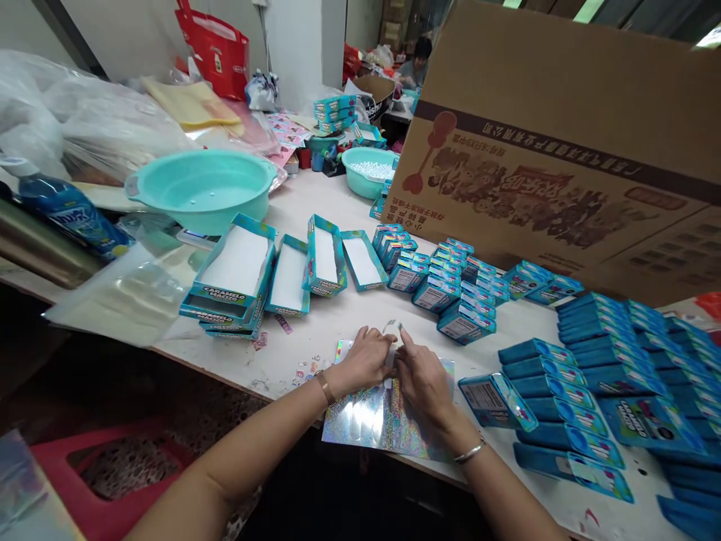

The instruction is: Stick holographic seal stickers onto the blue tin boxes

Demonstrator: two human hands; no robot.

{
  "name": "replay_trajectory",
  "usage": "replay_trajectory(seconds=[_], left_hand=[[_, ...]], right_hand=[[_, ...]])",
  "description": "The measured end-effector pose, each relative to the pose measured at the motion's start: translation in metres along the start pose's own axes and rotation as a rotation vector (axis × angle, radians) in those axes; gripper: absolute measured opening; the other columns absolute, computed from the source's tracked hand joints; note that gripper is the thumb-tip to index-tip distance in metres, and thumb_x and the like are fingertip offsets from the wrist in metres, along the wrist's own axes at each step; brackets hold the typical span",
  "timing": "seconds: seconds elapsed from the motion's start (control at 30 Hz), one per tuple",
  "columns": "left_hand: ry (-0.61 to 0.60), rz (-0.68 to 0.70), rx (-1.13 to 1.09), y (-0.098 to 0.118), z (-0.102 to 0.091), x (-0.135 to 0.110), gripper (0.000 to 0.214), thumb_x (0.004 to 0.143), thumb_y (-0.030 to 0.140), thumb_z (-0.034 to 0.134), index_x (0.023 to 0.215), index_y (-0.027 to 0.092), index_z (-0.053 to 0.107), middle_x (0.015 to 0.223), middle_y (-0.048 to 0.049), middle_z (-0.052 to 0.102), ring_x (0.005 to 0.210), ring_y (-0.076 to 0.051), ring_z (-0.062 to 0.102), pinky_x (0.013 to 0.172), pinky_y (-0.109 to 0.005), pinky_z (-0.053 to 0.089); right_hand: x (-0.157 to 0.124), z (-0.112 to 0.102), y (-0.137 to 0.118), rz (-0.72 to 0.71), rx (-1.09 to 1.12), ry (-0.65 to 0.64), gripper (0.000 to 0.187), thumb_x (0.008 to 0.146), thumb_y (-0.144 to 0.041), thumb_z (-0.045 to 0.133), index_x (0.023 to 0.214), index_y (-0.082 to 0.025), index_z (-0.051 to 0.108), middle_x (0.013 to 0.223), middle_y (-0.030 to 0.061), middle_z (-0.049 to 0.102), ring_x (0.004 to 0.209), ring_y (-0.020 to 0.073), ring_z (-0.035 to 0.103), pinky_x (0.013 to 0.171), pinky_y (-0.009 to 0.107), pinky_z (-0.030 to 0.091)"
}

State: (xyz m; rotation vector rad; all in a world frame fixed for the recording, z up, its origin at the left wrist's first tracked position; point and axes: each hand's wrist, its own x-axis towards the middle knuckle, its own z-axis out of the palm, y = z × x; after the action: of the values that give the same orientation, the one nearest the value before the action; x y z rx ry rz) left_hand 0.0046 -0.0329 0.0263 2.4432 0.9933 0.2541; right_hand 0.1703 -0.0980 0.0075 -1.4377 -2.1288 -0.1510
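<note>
My left hand (369, 362) is closed, its fingers curled down over a shiny holographic sheet (360, 421) at the table's front edge. Beside it my right hand (426, 382) is closed too, the fingertips of both hands meeting. A small whitish curled strip (393, 326) rises just beyond the fingertips; which hand grips it is hidden. To the right of the sheet, a blue packet box (496, 402) leans at the end of a row of similar small boxes (568, 451).
Open blue trays (290, 278) lie behind on the left, near a large turquoise basin (206, 188). Small boxes (467, 321) stand in rows before a big cardboard carton (535, 150). A blue bottle (70, 214) is far left. Another person (417, 68) sits far back.
</note>
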Motion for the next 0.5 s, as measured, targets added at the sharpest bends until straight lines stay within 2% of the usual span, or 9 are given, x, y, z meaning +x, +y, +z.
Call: replay_trajectory(seconds=[0.17,0.4,0.5], left_hand=[[-0.009,0.006,0.029,-0.001,0.001,0.000,0.033,0.086,0.037,0.069,0.110,0.016,0.063,0.108,-0.0119,0.068,0.110,-0.031,0.056,0.099,-0.044,0.039],[0.013,0.033,-0.013,-0.003,0.002,0.000,0.026,0.086,0.031,0.069,0.108,0.018,0.064,0.109,-0.0092,0.070,0.113,-0.029,0.055,0.103,-0.044,0.036],[0.012,0.031,-0.006,-0.004,0.003,0.001,0.028,0.085,0.035,0.070,0.106,0.017,0.065,0.105,-0.0092,0.070,0.109,-0.029,0.056,0.100,-0.044,0.036]], right_hand=[[0.008,0.006,-0.001,0.105,0.111,-0.027,0.068,0.096,-0.012,0.042,0.159,-0.021,0.017,0.092,0.0056,0.066,0.082,0.0227,0.059,0.071,0.036,0.050],[-0.002,0.010,0.006,-0.050,0.059,0.070,0.062,0.100,-0.013,0.041,0.158,-0.024,0.022,0.089,0.0055,0.065,0.078,0.0221,0.057,0.069,0.035,0.050],[-0.005,0.012,0.006,-0.005,0.120,0.108,0.063,0.100,-0.015,0.043,0.158,-0.025,0.021,0.091,0.0059,0.065,0.079,0.0217,0.059,0.070,0.035,0.052]])
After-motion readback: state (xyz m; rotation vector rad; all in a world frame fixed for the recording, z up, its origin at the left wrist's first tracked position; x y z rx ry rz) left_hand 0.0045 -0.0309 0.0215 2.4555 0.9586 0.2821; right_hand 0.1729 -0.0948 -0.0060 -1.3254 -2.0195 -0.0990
